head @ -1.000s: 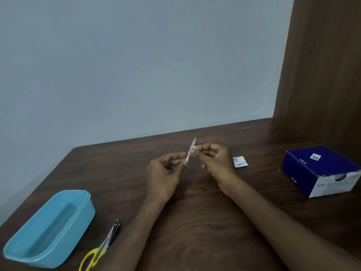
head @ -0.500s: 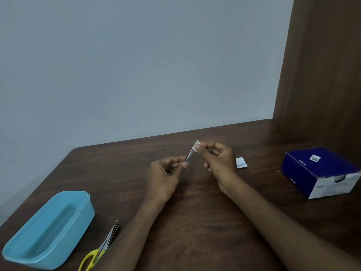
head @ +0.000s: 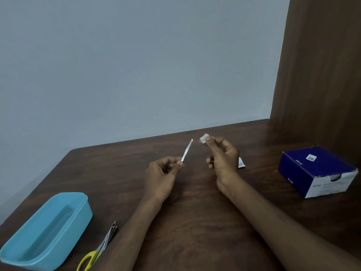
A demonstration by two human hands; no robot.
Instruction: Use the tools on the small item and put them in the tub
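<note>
Your dark wooden table [head: 195, 222] fills the lower half of the view, with a brown wooden panel [head: 322, 65] standing at its 2 o'clock corner. At 8 o'clock from your hands sits the light blue plastic tub [head: 42, 234], lying lengthwise near the table's near-left edge. At 3 o'clock, well apart from your hands, rests the dark blue cardboard box [head: 316, 171] with its white end face turned toward you. Your right hand [head: 222, 159] is raised above the table's middle, its thumb and forefinger pinching a small white pad [head: 203, 138] at the fingertips, the other fingers curled in. Your left hand [head: 163, 173] sits at 9 o'clock of the right one, apart from it, thumb and forefinger gripping the lower end of a thin metal tool [head: 187, 150] that slants up toward 1 o'clock; its tip ends just short of the white pad without touching it. The yellow-handled scissors [head: 99, 249] lie just beside the tub, at its 3 o'clock, blades shut and pointing to 1 o'clock. A small torn white wrapper [head: 241, 163] lies on the table just behind your right wrist, at 3 o'clock of it.
</note>
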